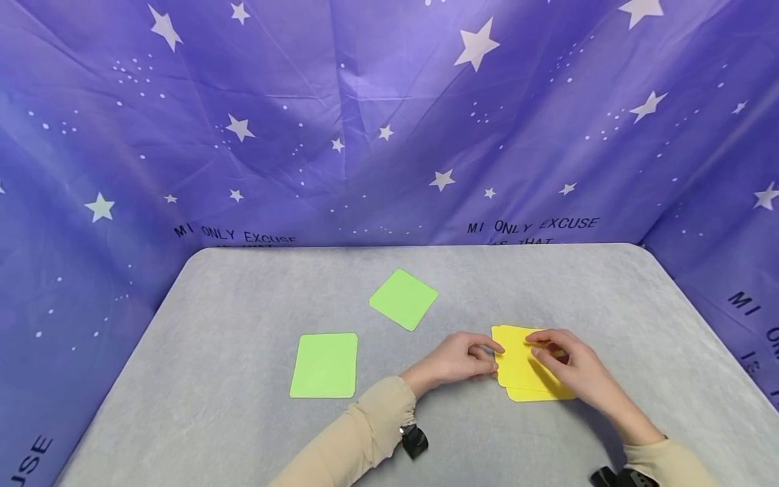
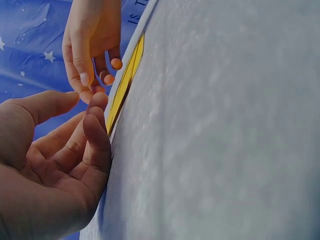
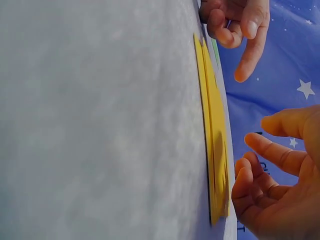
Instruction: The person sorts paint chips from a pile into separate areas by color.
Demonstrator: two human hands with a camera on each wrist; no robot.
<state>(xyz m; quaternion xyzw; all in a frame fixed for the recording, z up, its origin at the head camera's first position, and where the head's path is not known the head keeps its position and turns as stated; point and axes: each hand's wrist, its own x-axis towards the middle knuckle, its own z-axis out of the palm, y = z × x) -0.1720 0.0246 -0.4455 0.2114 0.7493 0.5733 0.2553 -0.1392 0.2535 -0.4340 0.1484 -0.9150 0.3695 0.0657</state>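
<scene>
A small stack of yellow square cards (image 1: 516, 355) with rounded corners lies on the grey table, its layers slightly askew. My left hand (image 1: 455, 358) is at the stack's left edge, fingertips right by the border and loosely bent. Over the stack's right part hovers my right hand (image 1: 575, 368), thumb and fingers spread apart with nothing between them. In the right wrist view the yellow cards (image 3: 215, 130) appear edge-on, and a gap separates them from the right thumb and index finger. The left wrist view shows the left hand (image 2: 65, 165) relaxed and holding nothing.
A green card (image 1: 324, 365) lies left of my left forearm. Farther back, another green card (image 1: 404, 299) is turned like a diamond. The grey table (image 1: 201, 352) ends at a purple star-printed cloth (image 1: 341, 135) behind and on both sides.
</scene>
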